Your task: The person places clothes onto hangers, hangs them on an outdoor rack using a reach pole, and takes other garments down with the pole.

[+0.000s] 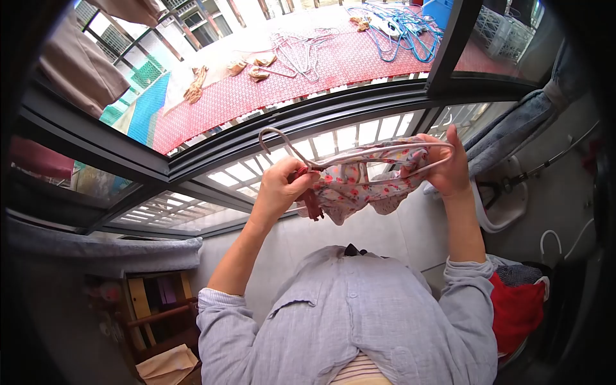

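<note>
While both arms are raised toward the window frame (pixel 289 122), the big things sit beyond the hands: red rooftop mat (pixel 269 83) outside, past the glass, with loose hangers (pixel 301 54) and a blue tangle of hangers (pixel 404 29) lying on it, well apart from the hands. Grey shirt (pixel 346 314) fills the view below the hands. Red cloth (pixel 516 308) low and to the right of the right elbow. Wooden rack (pixel 157 314) down left, under the left elbow.

Floral garment (pixel 359 183) hangs between the two hands, draped over a pale wire hanger (pixel 333 157); hook end sticks up just left of and above the left hand.

Left hand (pixel 282 186) is curled, fingers pinched on the hanger neck and the garment's edge, a reddish strap dangling under it. Right hand (pixel 449 163) is closed around the hanger's far end and the fabric there, thumb side toward camera; exact finger placement hard to tell, probably pinching cloth against wire.
</note>
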Motion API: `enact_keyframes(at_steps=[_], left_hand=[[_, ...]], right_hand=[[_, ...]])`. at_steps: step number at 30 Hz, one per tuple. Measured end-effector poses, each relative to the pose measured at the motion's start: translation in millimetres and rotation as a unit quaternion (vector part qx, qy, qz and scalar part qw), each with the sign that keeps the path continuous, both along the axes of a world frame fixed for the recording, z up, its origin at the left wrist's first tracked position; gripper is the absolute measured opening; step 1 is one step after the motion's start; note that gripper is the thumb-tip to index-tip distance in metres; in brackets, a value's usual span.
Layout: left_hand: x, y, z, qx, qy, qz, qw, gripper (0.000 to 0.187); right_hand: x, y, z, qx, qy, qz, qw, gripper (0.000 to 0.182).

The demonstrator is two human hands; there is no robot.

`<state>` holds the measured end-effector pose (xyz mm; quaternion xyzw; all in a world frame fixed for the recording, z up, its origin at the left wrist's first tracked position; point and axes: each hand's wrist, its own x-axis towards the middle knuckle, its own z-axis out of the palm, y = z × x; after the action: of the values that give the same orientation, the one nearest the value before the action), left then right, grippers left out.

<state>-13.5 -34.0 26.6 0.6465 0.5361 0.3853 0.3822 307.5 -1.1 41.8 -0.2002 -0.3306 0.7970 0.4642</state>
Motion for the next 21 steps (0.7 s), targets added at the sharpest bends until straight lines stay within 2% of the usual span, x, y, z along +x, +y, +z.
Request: enact_keyframes(at_steps=[2,3,4,5,6,9,10,11,13,15,16,17,18,19,21], left_hand=[[-3.0,-0.1,4.5,-0.03,-0.044,-0.031,0.998,0.021],[-4.3,-0.8,9.2,-0.044,-0.066,-0.047,0.996,0.02],[-8.6,-1.8,13.9,-0.112,-0.094,-0.064,0.987,0.015],[-12.2,-2.0,12.9,-0.115,-0.122,-0.082,0.982,0.015],[-15.3,-1.9,10.6,-0.118,-0.15,-0.1,0.977,0.015],[-19.1,-1.7,10.4,-0.132,-0.215,-0.142,0.957,0.018],[-17.1,-1.7,12.8,-0.127,-0.23,-0.15,0.953,0.018],[-14.3,-1.9,16.2,-0.122,-0.245,-0.157,0.949,0.019],[-5.9,-4.6,22.0,-0.1,-0.232,-0.164,0.953,0.02],[0.6,-4.0,22.0,-0.063,-0.218,-0.175,0.958,0.021],[5.3,-3.4,26.3,-0.034,-0.19,-0.225,0.955,0.022],[7.3,-1.7,18.4,0.032,-0.105,-0.246,0.963,0.022],[14.2,-4.9,22.6,0.023,-0.064,-0.225,0.972,0.02],[22.0,-9.3,29.1,0.017,-0.023,-0.204,0.979,0.018],[31.0,-13.1,34.8,-0.061,-0.072,-0.187,0.978,0.022]], right_hand=[[5.5,-1.7,-2.4,0.06,-0.057,0.023,0.996,0.077],[8.2,-1.2,-2.1,0.074,-0.078,0.038,0.994,0.075],[11.2,-0.7,-0.2,0.087,-0.098,0.054,0.99,0.073],[14.0,-0.5,2.5,0.1,-0.118,0.07,0.986,0.071],[17.2,-0.6,7.9,0.056,-0.108,0.111,0.986,0.062],[12.5,-7.6,1.3,0.086,-0.121,0.067,0.987,0.06],[8.3,-15.2,12.7,0.035,-0.107,0.066,0.991,0.062],[9.5,-18.0,11.6,0.041,-0.104,0.052,0.992,0.061],[12.4,-23.7,11.5,0.051,-0.098,0.023,0.994,0.059],[8.7,-30.1,15.3,0.061,-0.118,-0.032,0.991,0.049],[8.9,-32.6,15.8,0.063,-0.141,-0.045,0.987,0.046],[7.9,-35.5,16.4,0.064,-0.163,-0.059,0.983,0.044],[0.7,-38.6,22.4,0.054,-0.178,-0.078,0.979,0.03],[6.2,-36.1,15.3,0.055,-0.165,-0.096,0.98,0.027],[20.8,-22.6,-6.2,0.059,-0.139,-0.13,0.98,0.019]])
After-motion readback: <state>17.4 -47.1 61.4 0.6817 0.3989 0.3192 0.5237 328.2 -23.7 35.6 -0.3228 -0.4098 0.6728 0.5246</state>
